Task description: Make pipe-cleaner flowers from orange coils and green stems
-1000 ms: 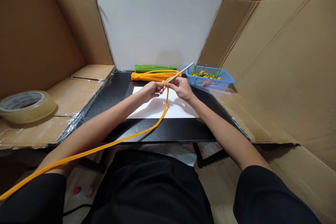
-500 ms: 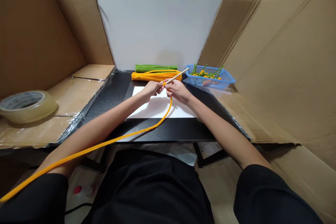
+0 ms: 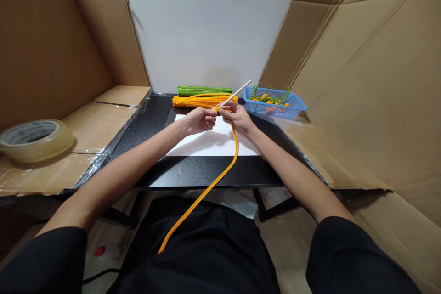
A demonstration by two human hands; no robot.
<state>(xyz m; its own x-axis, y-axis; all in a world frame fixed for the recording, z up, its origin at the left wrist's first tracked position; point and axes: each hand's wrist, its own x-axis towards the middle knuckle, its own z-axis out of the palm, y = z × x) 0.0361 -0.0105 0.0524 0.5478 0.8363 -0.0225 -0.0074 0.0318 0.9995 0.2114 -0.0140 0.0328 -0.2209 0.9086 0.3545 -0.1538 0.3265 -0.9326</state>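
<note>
A thin wooden stick [image 3: 238, 93] slants up to the right between my hands, above a white sheet [image 3: 220, 148]. An orange pipe cleaner [image 3: 235, 147] is coiled round its lower end. My left hand [image 3: 200, 121] is closed, thumb and forefinger pinching that coiled end of the stick. Closed on the orange pipe cleaner beside the stick is my right hand [image 3: 239, 118]; its fingertips partly hide the strand. From beneath the right hand the loose tail hangs in a curve over the table's front edge, ending above my lap.
Behind my hands lie a bundle of orange pipe cleaners [image 3: 196, 101] and a green bundle [image 3: 205, 90]. A blue basket [image 3: 292, 111] at right holds small orange-and-green pieces. A tape roll [image 3: 62, 140] rests on cardboard at left. Cardboard walls flank the black table [image 3: 193, 172].
The pipe cleaner's tail has swung from far left toward the middle, and its free end now shows. The stick points slightly higher, and my hands have shifted a little.
</note>
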